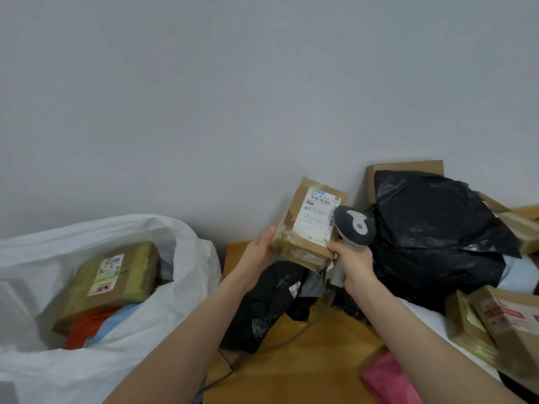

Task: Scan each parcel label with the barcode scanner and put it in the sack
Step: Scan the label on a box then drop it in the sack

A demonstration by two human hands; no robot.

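Gripping the parcel (pixel 287 228) in left hand (pixel 259 252), scanner (pixel 355 225) in right hand (pixel 354 263), we judged aiming squarely at the label (pixel 316 217) best.

Parcel-sorting corner: taped cardboard parcels (pixel 507 319) and black mailers (pixel 431 228) heaped on wooden table (pixel 320 360), white sack (pixel 186 287), bare wall (pixel 204 97).

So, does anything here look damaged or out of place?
Yes: the brown parcel that the left hand holds up is scuffed. Its paper skin is torn beside the white label, and crinkled tape hangs loose at its lower corner, near the right hand gripping the barcode scanner.
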